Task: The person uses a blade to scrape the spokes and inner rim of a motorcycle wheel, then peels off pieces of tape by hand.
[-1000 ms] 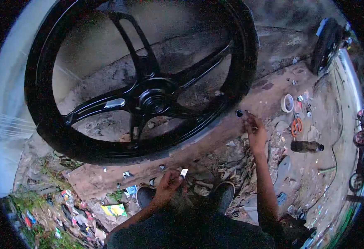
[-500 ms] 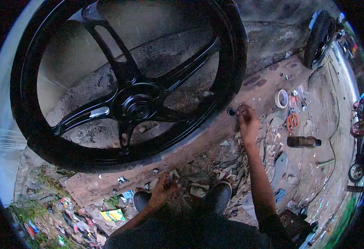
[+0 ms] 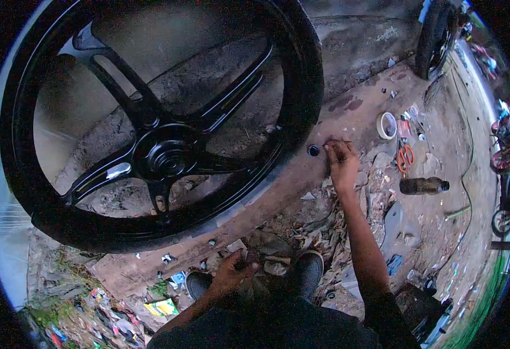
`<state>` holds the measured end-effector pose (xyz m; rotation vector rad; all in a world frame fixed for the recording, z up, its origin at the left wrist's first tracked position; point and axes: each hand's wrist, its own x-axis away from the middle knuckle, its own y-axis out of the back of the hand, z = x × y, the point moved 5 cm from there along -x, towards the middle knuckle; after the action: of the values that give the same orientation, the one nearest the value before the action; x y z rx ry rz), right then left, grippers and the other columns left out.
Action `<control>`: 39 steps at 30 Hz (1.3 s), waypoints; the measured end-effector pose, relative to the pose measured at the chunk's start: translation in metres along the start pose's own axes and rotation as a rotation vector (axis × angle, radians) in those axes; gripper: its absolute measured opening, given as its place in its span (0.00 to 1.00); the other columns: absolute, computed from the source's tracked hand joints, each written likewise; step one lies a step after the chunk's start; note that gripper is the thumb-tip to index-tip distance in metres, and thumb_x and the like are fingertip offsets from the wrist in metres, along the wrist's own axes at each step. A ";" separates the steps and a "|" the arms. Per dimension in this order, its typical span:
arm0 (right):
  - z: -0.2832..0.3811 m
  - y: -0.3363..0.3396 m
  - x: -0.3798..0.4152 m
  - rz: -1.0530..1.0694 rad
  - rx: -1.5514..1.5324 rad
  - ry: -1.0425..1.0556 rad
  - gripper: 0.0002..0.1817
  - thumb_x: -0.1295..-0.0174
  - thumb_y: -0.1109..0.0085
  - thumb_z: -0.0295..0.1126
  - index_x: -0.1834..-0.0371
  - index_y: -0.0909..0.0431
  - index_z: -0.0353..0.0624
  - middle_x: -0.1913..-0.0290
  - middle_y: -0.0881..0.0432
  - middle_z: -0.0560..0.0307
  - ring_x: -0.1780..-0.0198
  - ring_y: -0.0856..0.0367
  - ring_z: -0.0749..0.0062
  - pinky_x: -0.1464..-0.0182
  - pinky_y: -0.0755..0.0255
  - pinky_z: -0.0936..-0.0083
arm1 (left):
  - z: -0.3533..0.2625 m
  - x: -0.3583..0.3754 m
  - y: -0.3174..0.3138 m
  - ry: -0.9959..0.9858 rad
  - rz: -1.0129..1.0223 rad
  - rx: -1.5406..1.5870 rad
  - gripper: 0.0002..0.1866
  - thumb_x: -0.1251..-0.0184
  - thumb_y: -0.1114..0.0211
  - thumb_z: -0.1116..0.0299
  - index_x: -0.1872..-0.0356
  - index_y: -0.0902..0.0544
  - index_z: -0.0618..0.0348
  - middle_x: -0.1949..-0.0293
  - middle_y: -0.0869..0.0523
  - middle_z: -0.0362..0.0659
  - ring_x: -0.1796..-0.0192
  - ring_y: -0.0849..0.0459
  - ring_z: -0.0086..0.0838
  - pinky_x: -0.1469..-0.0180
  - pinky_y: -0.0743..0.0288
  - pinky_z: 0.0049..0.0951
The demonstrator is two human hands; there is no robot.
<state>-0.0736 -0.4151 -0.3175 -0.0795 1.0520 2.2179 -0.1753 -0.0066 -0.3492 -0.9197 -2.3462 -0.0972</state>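
Observation:
A large black spoked motorcycle wheel rim [image 3: 167,158] fills the upper left, standing by a long brown board [image 3: 255,206]. My right hand [image 3: 343,166] is over the board, to the right of the wheel, its fingers drawn together; whatever they may hold is hidden. Just left of those fingertips sits a small dark round cap or pot [image 3: 313,150]. Low in the view, in front of my body, my left hand [image 3: 229,276] has its thumb and fingers apart, and nothing shows in its grasp. A small pale scrap [image 3: 237,246] lies beside its fingertips.
Right of my right hand are a roll of tape [image 3: 386,125], orange-handled scissors [image 3: 405,158] and a dark bottle [image 3: 424,186] on its side. Another wheel [image 3: 435,43] leans at upper right. My shoes [image 3: 308,274] stand amid rubble; litter [image 3: 115,317] covers the lower left.
The view has turned slightly, so the wheel appears farther left and a little lower. My right hand's fingers have shifted beside the dark cap. My left hand's thumb and fingers have spread apart.

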 end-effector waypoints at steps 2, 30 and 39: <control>0.005 0.004 0.000 -0.036 0.026 0.029 0.07 0.34 0.33 0.29 0.56 0.14 0.41 0.58 0.17 0.49 0.58 0.15 0.55 0.55 0.23 0.66 | -0.010 0.003 -0.001 0.062 -0.018 0.045 0.18 0.27 0.30 0.57 0.49 0.20 0.60 0.57 0.14 0.41 0.53 0.18 0.24 0.49 0.24 0.31; 0.134 0.089 0.094 0.198 -0.487 -0.398 0.10 0.36 0.29 0.27 0.52 0.13 0.39 0.56 0.10 0.54 0.61 0.15 0.74 0.54 0.22 0.74 | -0.154 -0.040 -0.039 -0.344 -0.001 -0.286 0.14 0.27 0.29 0.65 0.48 0.17 0.61 0.58 0.11 0.40 0.55 0.16 0.21 0.49 0.22 0.26; 0.182 0.078 0.110 0.361 -0.346 -0.162 0.09 0.41 0.27 0.26 0.57 0.11 0.42 0.58 0.10 0.50 0.57 0.11 0.63 0.51 0.21 0.69 | -0.174 -0.033 -0.033 -0.572 -0.215 -0.322 0.18 0.31 0.26 0.57 0.49 0.17 0.58 0.65 0.13 0.42 0.62 0.18 0.21 0.57 0.21 0.30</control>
<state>-0.1650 -0.2615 -0.1784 0.1487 0.6223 2.6636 -0.0879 -0.0999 -0.2221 -0.9284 -3.0231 -0.3471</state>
